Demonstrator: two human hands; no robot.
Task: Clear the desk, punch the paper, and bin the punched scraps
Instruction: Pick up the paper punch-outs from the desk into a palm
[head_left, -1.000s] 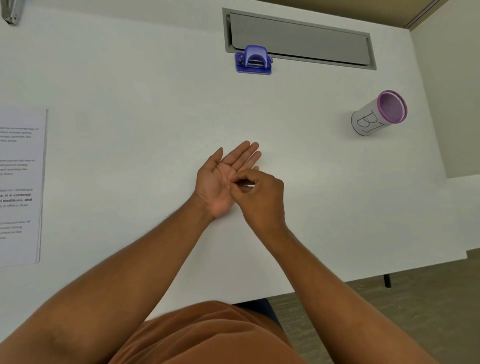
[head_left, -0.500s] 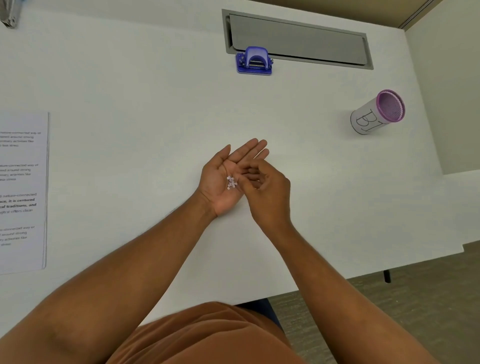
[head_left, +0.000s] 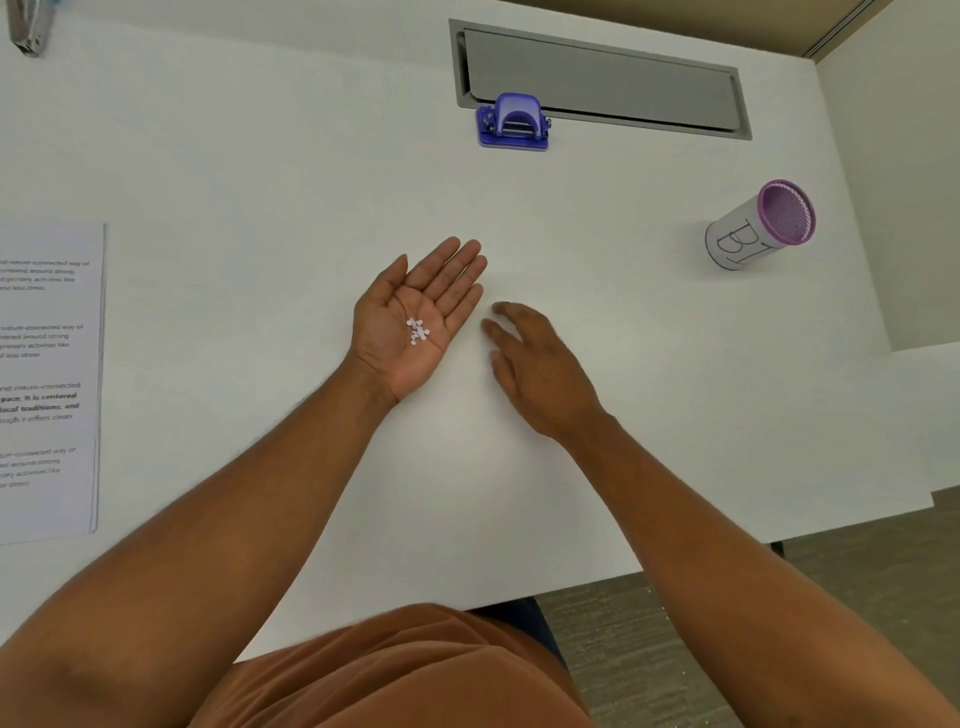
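1. The left hand (head_left: 415, 317) lies palm up and spread flat on the white counter (head_left: 260, 156), cradling a small heap of punched scraps (head_left: 417, 330) in the middle of the palm.
2. The right hand (head_left: 540, 371) sits palm down just beside it at 3 o'clock, fingers loosely spread, holding nothing and clear of the scraps.
3. The blue hole punch (head_left: 513, 122) stands at 12 o'clock from the hands, well apart.
4. The purple-rimmed bin (head_left: 761, 226) stands at 2 o'clock.
5. The printed paper (head_left: 47, 379) lies at 9 o'clock, at the frame's edge.
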